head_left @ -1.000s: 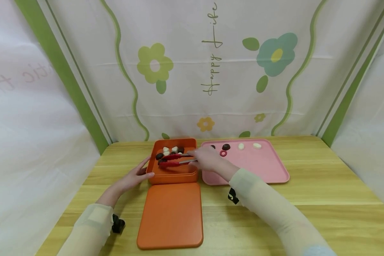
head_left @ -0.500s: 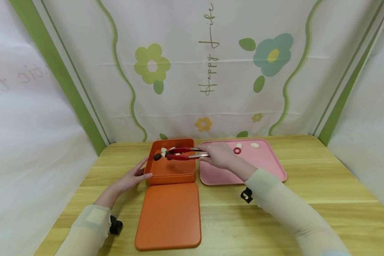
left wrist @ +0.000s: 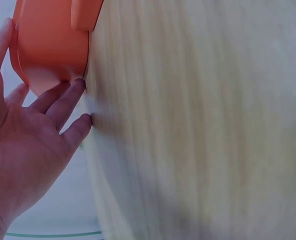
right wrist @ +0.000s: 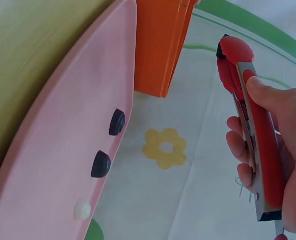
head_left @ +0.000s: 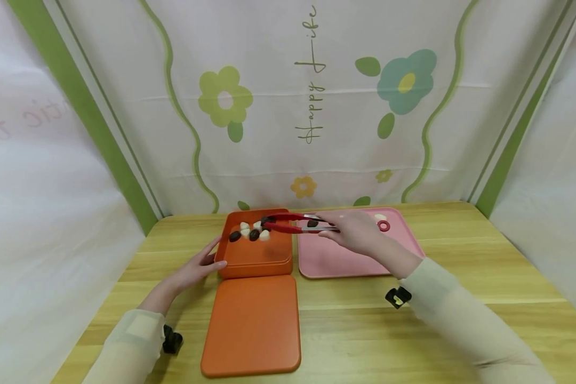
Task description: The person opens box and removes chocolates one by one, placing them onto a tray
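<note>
My right hand (head_left: 357, 230) grips a pair of red-and-metal tongs (head_left: 288, 223), held above the right side of the orange box (head_left: 254, 256). A dark piece (right wrist: 222, 47) shows between the tongs' tips. In the box lie several small pieces, among them a dark oval piece (head_left: 234, 236) and a white piece (head_left: 264, 235). My left hand (head_left: 194, 271) rests against the box's left wall, thumb at the near corner of its rim. In the left wrist view its fingers (left wrist: 62, 107) are spread and fairly straight against the orange wall.
Right of the box lies a pink tray (head_left: 345, 261) with dark pieces (right wrist: 101, 164) and white pieces (right wrist: 82, 209) along its far side. An orange lid (head_left: 252, 325) lies flat before the box. A printed curtain (head_left: 269, 133) hangs behind the table.
My right hand has moved rightward, lifting the tongs up from low in the box toward its back right with a dark piece between the tips. The left hand keeps its place at the box.
</note>
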Demonstrator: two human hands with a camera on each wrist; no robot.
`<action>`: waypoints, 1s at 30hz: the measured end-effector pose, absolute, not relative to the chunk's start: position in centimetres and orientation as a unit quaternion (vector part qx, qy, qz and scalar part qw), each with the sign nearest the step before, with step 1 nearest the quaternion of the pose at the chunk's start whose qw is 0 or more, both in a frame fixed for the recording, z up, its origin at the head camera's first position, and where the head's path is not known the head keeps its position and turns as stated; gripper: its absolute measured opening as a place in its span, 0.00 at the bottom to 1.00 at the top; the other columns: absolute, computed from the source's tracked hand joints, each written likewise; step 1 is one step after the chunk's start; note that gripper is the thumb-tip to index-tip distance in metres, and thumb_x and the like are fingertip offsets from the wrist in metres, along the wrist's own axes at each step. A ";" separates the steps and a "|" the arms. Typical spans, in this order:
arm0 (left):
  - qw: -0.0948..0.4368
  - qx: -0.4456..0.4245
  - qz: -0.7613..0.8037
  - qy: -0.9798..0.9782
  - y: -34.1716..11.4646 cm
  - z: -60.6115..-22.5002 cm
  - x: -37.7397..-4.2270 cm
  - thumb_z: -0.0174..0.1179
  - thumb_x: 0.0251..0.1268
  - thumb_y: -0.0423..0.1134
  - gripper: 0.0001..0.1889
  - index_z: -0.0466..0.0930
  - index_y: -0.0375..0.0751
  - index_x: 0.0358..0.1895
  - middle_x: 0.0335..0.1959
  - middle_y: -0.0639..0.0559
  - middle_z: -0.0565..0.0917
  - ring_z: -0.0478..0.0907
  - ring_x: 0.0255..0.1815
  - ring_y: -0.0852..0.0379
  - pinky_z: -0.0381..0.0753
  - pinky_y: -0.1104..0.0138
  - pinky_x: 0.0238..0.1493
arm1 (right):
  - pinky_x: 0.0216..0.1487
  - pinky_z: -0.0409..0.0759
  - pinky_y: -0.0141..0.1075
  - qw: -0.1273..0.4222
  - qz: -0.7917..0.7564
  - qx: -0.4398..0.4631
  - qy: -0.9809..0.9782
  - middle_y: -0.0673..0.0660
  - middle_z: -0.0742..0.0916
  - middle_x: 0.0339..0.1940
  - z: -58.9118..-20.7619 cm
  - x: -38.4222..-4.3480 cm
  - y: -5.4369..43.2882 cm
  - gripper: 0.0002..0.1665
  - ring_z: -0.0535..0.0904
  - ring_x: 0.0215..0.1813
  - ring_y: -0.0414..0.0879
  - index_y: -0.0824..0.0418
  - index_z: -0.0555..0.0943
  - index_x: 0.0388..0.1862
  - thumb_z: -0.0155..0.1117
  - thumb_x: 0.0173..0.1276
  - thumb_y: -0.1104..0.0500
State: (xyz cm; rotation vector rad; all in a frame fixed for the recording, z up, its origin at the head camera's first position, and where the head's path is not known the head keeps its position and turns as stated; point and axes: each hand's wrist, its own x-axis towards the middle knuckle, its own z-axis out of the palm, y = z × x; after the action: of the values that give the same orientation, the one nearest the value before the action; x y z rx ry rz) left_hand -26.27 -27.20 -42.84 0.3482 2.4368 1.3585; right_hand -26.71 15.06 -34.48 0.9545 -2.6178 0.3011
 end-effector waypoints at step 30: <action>0.164 0.117 0.473 0.858 -27.3 -42.8 -26.2 0.55 0.73 0.50 0.41 0.37 0.59 0.80 0.76 0.32 0.50 0.49 0.75 0.35 0.51 0.39 0.68 | 0.26 0.76 0.42 0.213 0.110 0.297 -0.924 0.58 0.87 0.50 -35.2 -23.4 22.2 0.30 0.83 0.39 0.53 0.56 0.81 0.61 0.73 0.60 0.50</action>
State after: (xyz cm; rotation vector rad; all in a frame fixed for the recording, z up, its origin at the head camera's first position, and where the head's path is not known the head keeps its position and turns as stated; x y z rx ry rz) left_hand -26.23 -27.31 -42.82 0.3335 2.4464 1.3478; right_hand -23.42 22.25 -35.18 0.8240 -2.5652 0.3046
